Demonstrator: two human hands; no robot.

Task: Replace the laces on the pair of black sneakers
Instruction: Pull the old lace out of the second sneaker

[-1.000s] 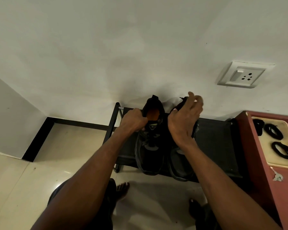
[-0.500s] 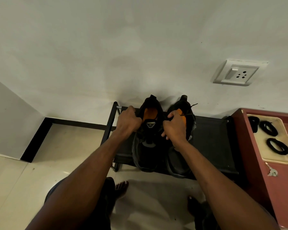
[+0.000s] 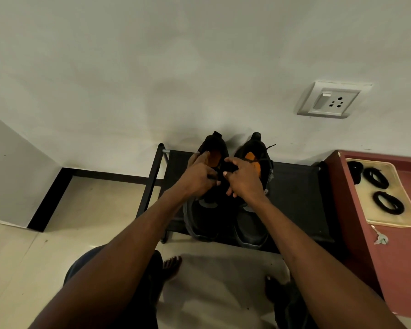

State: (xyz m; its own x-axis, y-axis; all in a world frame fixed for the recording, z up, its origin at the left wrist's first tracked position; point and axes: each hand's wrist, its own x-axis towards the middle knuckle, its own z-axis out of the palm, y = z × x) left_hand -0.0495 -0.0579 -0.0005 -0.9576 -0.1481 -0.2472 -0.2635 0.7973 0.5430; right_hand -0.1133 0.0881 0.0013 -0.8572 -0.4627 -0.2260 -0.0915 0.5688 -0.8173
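- Plain pale wall (image 3: 152,67) with a socket (image 3: 332,100) is backing a low black shoe rack (image 3: 297,193) on a tiled floor (image 3: 33,257).
- Sneakers: the pair is standing side by side on the rack, heels to the wall, orange insoles showing; left sneaker (image 3: 204,217), right sneaker (image 3: 252,224).
- Left hand (image 3: 197,176): fingers are curling at the left sneaker's collar and lace area; they seem to be pinching a dark lace, though it is too dark to tell for certain.
- Right hand (image 3: 244,179): fingers are bending over the gap between the tongues, seemingly taking hold of lace; exact hold unclear.
- Loose lace end (image 3: 269,147) is sticking out beside the right sneaker's heel.
- Coiled black laces (image 3: 387,203) are lying on a beige mat (image 3: 389,222) on the red desk (image 3: 389,269), keys (image 3: 380,238) nearby.
- Handling judgement: laces are looking light, limp and easily snagged in eyelets; best pinched near the tip or knot. Sneakers are looking soft and light, so bracing at the collar is advisable.
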